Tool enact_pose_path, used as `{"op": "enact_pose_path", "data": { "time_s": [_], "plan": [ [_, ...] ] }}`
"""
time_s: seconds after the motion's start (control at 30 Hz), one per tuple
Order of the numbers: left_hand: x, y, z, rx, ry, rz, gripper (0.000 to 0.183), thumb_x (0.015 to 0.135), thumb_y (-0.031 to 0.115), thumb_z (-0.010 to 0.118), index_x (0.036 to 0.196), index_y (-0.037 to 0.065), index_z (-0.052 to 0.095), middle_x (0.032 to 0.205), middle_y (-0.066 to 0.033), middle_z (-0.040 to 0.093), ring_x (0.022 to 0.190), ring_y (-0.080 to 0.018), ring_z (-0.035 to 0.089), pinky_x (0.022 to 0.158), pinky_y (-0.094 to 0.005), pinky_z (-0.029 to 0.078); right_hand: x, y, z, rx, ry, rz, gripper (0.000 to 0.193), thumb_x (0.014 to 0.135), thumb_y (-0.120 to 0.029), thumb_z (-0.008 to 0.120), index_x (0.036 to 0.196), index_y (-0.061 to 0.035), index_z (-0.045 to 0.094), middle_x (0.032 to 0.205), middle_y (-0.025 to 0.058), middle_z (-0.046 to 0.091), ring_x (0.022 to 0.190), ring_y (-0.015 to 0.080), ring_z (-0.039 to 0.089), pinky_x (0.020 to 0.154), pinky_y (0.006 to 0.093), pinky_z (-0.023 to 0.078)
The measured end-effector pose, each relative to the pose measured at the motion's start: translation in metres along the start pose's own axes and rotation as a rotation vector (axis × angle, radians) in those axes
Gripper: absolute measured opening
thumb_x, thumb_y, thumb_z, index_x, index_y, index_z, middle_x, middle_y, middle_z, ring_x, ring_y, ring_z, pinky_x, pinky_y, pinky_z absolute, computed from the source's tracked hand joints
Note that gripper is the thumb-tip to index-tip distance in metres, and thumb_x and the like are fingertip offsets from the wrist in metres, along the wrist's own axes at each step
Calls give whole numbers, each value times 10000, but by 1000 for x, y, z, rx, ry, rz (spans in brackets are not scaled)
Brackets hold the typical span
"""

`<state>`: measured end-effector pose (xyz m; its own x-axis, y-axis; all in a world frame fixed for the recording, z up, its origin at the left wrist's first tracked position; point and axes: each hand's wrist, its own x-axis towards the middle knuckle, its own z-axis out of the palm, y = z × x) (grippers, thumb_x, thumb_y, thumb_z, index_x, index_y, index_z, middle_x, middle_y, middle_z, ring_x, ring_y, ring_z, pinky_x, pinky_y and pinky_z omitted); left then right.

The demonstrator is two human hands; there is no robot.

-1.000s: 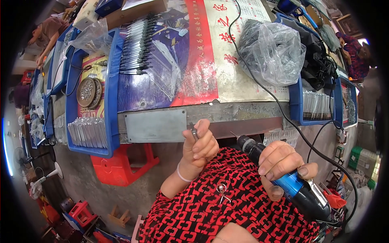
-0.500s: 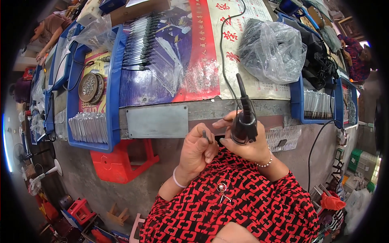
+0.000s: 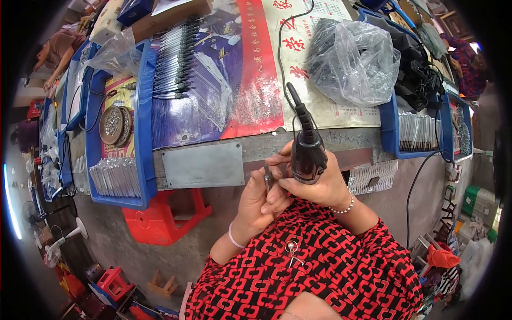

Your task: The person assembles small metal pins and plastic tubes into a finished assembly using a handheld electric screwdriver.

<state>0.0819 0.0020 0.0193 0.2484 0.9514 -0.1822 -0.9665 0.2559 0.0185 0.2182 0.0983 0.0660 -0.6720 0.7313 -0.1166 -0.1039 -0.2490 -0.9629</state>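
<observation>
In front of my body, past the table's near edge, both hands are close together. My right hand (image 3: 326, 185) is wrapped round a black corded electric screwdriver (image 3: 307, 160), its cord end pointing up and away from me. The tool's working tip is hidden below the hand. My left hand (image 3: 257, 198) is closed, pinching a small thin dark grey piece (image 3: 268, 176) between thumb and fingers. I cannot make out its kind. The right fingertips reach over to the left fingers, by that piece.
A blue tray (image 3: 145, 114) on the left holds thin silvery strips (image 3: 116, 178) and round dishes of small metal bits (image 3: 112, 124). Dark-tipped rods (image 3: 173, 64) lie in a row. A clear bag (image 3: 354, 66) of grey parts and another blue tray (image 3: 390, 128) are on the right. The tool's cord (image 3: 281, 58) crosses the table.
The screwdriver and my right hand have moved left, closer to my left hand. The small piece in my left hand now stands more upright. The whole view has shifted slightly.
</observation>
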Motion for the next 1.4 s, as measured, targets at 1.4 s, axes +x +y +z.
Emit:
{"op": "enact_pose_path", "data": {
  "time_s": [1.4],
  "plan": [
    [6, -1, 11, 51, 30, -125, 362, 954, 416, 456, 1031, 90, 590, 549, 22, 448, 375, -48, 307, 431, -210, 251, -5, 20, -10, 40, -5, 20, 443, 751, -52, 722, 1137, 1, 511, 1019, 72, 637, 883, 78, 580, 827, 264, 478]
  ]
}}
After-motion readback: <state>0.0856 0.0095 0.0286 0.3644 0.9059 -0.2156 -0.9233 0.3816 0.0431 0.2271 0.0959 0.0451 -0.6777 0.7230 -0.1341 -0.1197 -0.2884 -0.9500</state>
